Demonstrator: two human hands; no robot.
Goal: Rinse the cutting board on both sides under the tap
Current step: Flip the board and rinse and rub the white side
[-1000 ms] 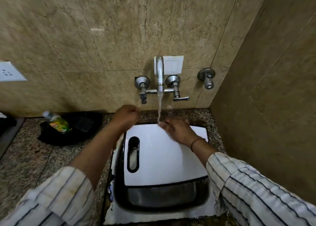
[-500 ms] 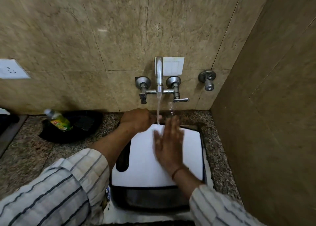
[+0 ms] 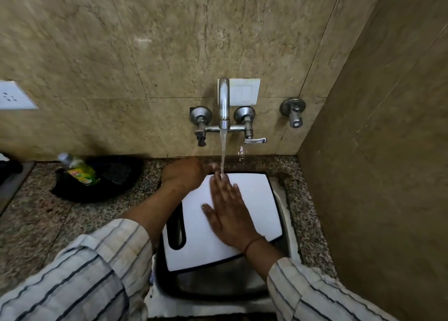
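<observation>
Cutting board (image 3: 252, 199) over sink (image 3: 288, 226), below tap (image 3: 224, 102); bottle (image 3: 78, 169) left.

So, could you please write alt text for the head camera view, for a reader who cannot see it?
A person holds a white cutting board over a steel sink, the left hand gripping its far edge and the right hand flat on top, fingertips in the stream from a wall tap. A green bottle lies in a black pan on the granite counter.

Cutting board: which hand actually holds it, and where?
The left hand grips the cutting board at its far left corner, near the tap. The right hand only lies flat, open, on its top face.
</observation>
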